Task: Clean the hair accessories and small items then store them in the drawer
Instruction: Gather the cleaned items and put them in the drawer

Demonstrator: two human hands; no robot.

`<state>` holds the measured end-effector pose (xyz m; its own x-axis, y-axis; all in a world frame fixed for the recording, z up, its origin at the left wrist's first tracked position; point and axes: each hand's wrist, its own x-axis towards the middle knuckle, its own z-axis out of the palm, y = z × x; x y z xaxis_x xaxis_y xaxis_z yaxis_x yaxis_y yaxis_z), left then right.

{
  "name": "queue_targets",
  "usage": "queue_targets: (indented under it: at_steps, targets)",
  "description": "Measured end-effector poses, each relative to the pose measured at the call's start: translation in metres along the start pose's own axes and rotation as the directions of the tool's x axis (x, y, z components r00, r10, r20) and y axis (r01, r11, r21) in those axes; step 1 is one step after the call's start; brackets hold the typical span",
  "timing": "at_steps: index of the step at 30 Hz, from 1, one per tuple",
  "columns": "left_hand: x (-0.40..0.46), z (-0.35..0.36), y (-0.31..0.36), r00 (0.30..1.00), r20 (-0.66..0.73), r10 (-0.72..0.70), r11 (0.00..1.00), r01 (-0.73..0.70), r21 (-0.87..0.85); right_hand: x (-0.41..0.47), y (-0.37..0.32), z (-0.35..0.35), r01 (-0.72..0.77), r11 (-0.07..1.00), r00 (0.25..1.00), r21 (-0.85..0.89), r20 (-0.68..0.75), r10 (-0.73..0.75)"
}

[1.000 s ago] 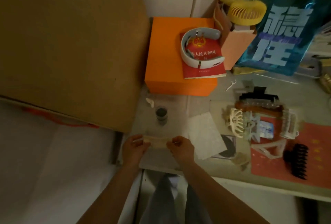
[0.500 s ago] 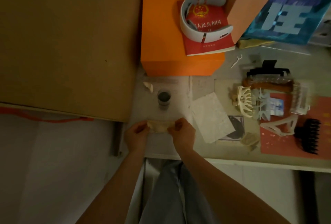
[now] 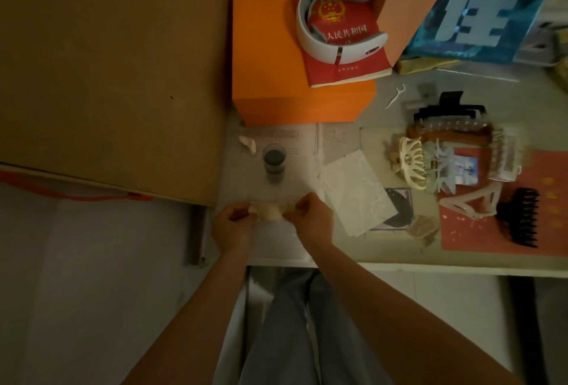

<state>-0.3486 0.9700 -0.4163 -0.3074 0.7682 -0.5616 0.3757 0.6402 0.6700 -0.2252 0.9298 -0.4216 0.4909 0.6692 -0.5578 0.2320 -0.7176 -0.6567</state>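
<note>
Dim cluttered desk [image 3: 384, 257]: left hand [image 3: 232, 226] and right hand [image 3: 313, 220] both pinch a pale wipe [image 3: 270, 212].

I logged a pale desk [image 3: 479, 258] carrying an orange box [image 3: 270, 55] at the back, a small dark-capped jar [image 3: 274, 160], a white tissue [image 3: 356, 191], a red mat [image 3: 547, 224], and a cluster of hair claws [image 3: 455, 163] at right.

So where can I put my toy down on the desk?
Bare desk lies between the orange box and the floss pick. The right side is crowded with hair clips.
</note>
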Motion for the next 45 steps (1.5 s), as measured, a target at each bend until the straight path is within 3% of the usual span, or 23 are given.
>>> queue_targets:
  at_steps: [3,5,8,11,14,20,24,27,36,41,45]
  targets:
    - [-0.006,-0.001,0.003,0.995,0.013,0.096,0.995,-0.096,0.008,-0.004,-0.001,-0.008,0.07,0.996,0.996,-0.063,0.064,-0.066]
    - [-0.011,-0.002,0.002,0.967,0.051,0.248,0.957,-0.253,0.14,-0.008,0.001,-0.013,0.14,0.975,0.989,-0.172,0.064,-0.131]
    - [-0.017,-0.004,0.001,0.873,0.192,0.448,0.749,-0.484,0.454,-0.018,0.004,-0.024,0.233,0.886,0.971,-0.402,0.044,-0.235]
    - [-0.031,-0.006,0.001,0.803,0.331,0.495,0.495,-0.574,0.652,-0.033,0.008,-0.039,0.269,0.743,0.946,-0.612,0.023,-0.324]
    - [-0.049,-0.006,-0.001,0.744,0.355,0.567,0.393,-0.622,0.677,-0.045,0.018,-0.053,0.274,0.632,0.908,-0.725,-0.022,-0.419]
    - [-0.087,0.001,-0.022,0.654,0.395,0.645,0.253,-0.671,0.697,-0.065,0.057,-0.076,0.262,0.571,0.899,-0.778,-0.019,-0.438]
    - [-0.118,0.014,-0.054,0.69,0.301,0.658,0.268,-0.589,0.762,-0.078,0.086,-0.091,0.345,0.546,0.899,-0.763,0.101,-0.427]
    - [-0.144,0.013,-0.081,0.728,0.279,0.627,0.277,-0.542,0.793,-0.095,0.113,-0.09,0.381,0.486,0.87,-0.786,0.127,-0.476]
    - [-0.158,0.007,-0.144,0.765,0.181,0.618,0.34,-0.467,0.816,-0.123,0.166,-0.064,0.454,0.471,0.835,-0.756,0.177,-0.521]
    - [-0.124,0.022,-0.177,0.729,0.175,0.662,0.278,-0.456,0.846,-0.104,0.187,-0.031,0.478,0.442,0.8,-0.759,0.168,-0.576]
    - [-0.084,0.037,-0.205,0.719,0.138,0.681,0.336,-0.474,0.814,-0.077,0.204,0.007,0.492,0.423,0.766,-0.761,0.148,-0.625]
